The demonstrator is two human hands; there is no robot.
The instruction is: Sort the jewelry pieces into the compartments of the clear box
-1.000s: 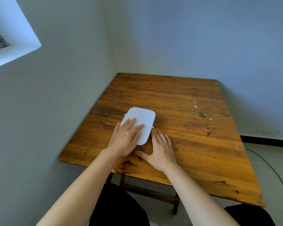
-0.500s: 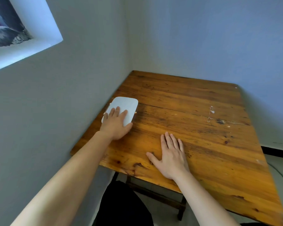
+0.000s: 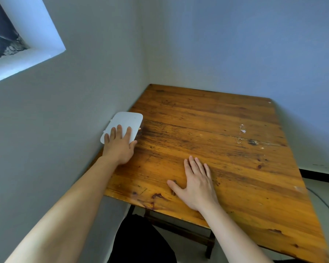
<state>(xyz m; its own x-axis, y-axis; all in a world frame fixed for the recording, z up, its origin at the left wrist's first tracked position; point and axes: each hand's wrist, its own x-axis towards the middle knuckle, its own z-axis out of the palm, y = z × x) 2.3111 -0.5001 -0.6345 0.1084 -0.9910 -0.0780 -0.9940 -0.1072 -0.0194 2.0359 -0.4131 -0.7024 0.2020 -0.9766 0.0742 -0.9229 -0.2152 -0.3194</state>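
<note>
Our left hand [image 3: 120, 147] lies flat, fingers spread, on the closed box [image 3: 126, 124] at the table's [image 3: 254, 186] left edge; it could slip off. Our right hand [image 3: 196, 182] rests empty, fingers together, near the front edge. Jewelry [image 3: 242, 132] lies toward the far right corner.

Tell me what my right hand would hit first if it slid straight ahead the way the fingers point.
Probably nothing soon: the right hand lies flat on the table, fingers aimed at bare wood toward the far edge. The jewelry lies off to the right of that line, though depth is hard to judge.
</note>
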